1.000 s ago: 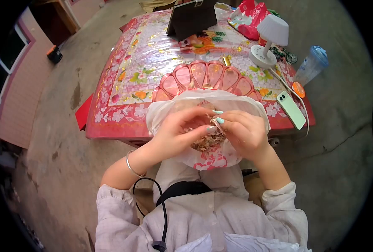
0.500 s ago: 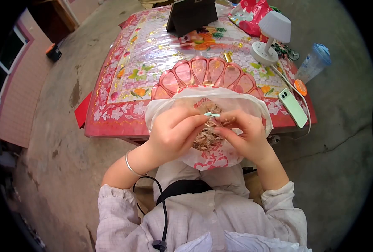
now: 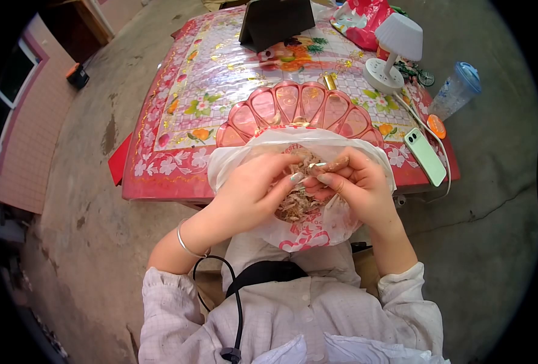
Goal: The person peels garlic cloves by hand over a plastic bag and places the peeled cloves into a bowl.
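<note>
Brown, papery scraps [image 3: 295,207] lie inside a white plastic bag [image 3: 335,225] with red print, at the table's near edge over the lap. My left hand [image 3: 253,189] is over the bag's left part, its thumb and fingers pinched on something small that I cannot make out. Close beside it, my right hand [image 3: 361,187] has its fingers curled together around a small brownish piece. The fingertips of both hands nearly meet above the scraps. Behind the bag stands a pink scalloped tray [image 3: 299,103], its front part hidden by the bag; a few small pale pieces lie in it.
A black tablet case [image 3: 275,24] stands at the back of the flowered table [image 3: 160,173]. To the right are a white lamp [image 3: 399,36], a green phone [image 3: 425,156] with a white cable, a clear cup [image 3: 455,91] and a red bag [image 3: 366,24].
Both hands have shifted slightly, and the fingers of my right hand have curled further in. The fingertips have moved from touching to a little apart.
</note>
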The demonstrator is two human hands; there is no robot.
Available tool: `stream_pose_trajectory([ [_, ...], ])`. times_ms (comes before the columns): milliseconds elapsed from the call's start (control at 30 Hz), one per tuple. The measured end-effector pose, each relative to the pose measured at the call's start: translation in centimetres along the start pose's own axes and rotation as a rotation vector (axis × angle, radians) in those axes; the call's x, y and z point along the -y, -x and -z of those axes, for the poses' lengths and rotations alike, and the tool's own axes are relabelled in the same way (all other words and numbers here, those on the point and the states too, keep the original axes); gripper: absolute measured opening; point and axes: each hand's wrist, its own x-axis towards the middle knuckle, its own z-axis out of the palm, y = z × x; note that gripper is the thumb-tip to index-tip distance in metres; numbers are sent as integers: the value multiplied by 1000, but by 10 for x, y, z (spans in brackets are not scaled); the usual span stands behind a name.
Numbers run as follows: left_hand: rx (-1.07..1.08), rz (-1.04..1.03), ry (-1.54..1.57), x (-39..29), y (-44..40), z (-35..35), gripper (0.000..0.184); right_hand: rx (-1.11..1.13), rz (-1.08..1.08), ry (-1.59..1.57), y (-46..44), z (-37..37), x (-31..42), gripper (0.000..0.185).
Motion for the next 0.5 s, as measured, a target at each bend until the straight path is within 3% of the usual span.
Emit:
stream_pose_trajectory([
  [67,15,-188,-26,-3,-1,0,23,-5,31,17,0,-1,-3,6],
  [167,25,-304,72,1,0,3,25,-45,104,140,0,-3,-10,6],
  [300,-37,-176,37,3,0,-7,22,-67,106,263,3,-4,-12,7],
  [367,-119,-222,195,4,-3,-9,20,-76,146,364,4,-7,-7,9],
  [500,-165,-351,103,4,-5,-8,18,-62,329,532,4,-9,0,11],
])
